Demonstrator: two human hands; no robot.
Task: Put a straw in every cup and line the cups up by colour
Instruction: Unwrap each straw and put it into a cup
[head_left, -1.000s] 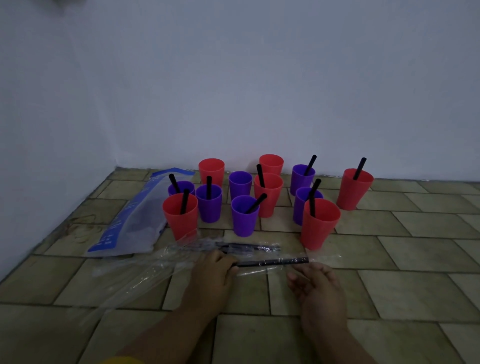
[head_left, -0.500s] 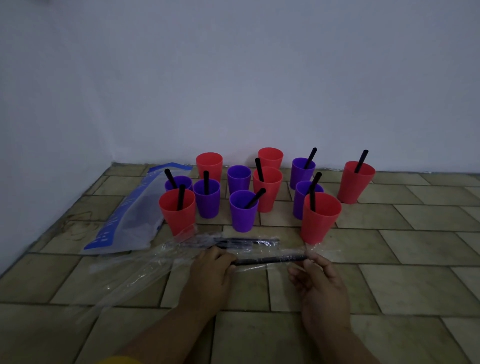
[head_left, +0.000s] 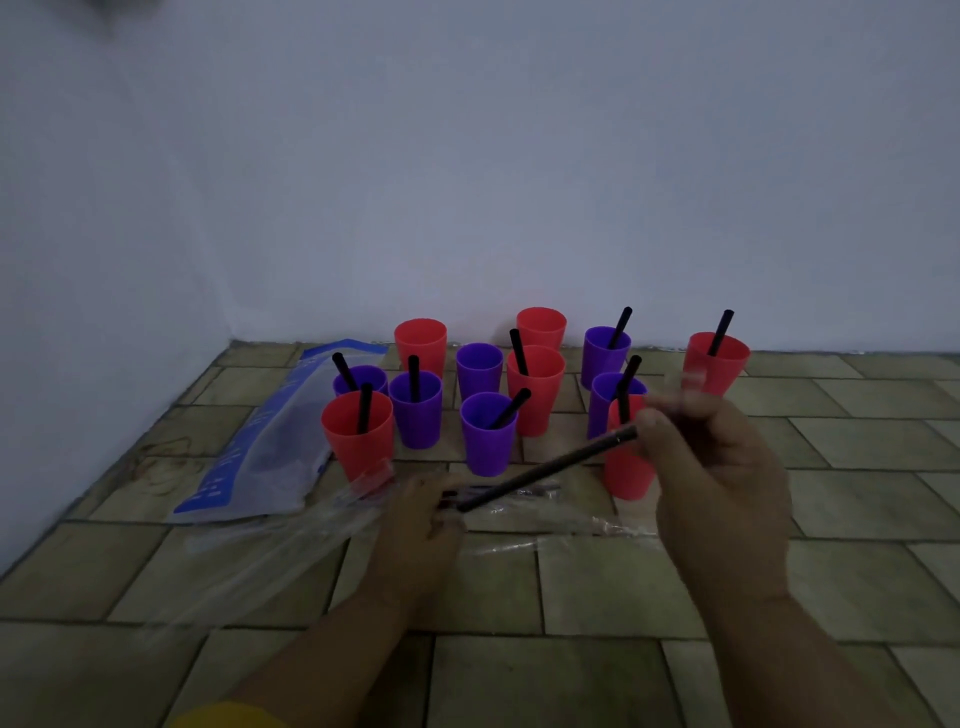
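Several red and purple cups stand in a loose cluster on the tiled floor near the wall. Most hold a black straw. A red cup (head_left: 421, 345) at the back left, a red cup (head_left: 541, 327) at the back and a purple cup (head_left: 479, 369) between them show no straw. My right hand (head_left: 717, 478) is raised and pinches one end of a black straw (head_left: 545, 470) that slants down to the left. My left hand (head_left: 423, 525) presses on the clear straw wrapper (head_left: 291, 545) on the floor. The nearest red cup (head_left: 626, 475) is partly hidden behind my right hand.
A clear and blue plastic bag (head_left: 265, 447) lies flat to the left of the cups. White walls meet in a corner at the left behind the cluster. Bare tiles (head_left: 857, 499) stretch to the right and toward me.
My right hand closed on the straw's right end and lifted it up and to the right, out of the wrapper. My left hand stayed on the wrapper.
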